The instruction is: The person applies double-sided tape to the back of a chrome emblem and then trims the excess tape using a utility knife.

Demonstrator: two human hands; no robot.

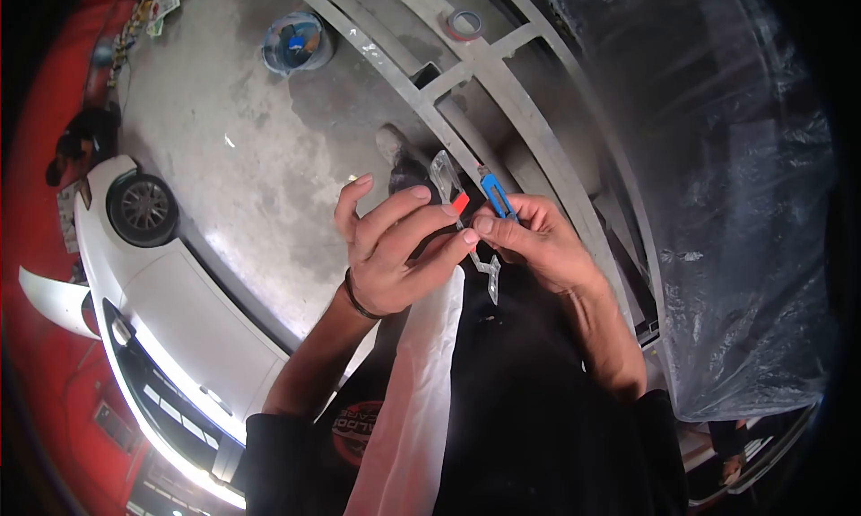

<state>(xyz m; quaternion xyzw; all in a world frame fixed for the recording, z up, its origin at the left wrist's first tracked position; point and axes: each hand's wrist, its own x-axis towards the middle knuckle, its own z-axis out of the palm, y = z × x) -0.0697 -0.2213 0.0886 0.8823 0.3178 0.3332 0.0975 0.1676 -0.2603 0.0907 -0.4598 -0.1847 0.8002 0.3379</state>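
My left hand (395, 242) has its fingers curved around a clear plastic piece (491, 269) in front of my body. The thin, angular piece runs from above my left fingertips down past my thumb, and its middle is partly hidden by my fingers. A small orange-red part (460, 203) shows on it near the fingertips. In my right hand (538, 242) is a blue utility knife (495, 195), its tip pointing up and away. My right thumb and fingers close around the knife's lower end, beside the plastic piece. The two hands nearly touch.
A grey metal frame (538, 126) curves past my right side, with a tape roll (464, 25) on it. Dark plastic sheeting (744, 274) covers something at right. A bucket (297, 44) stands on the concrete. At left are a white car (193, 287) and another person (85, 144).
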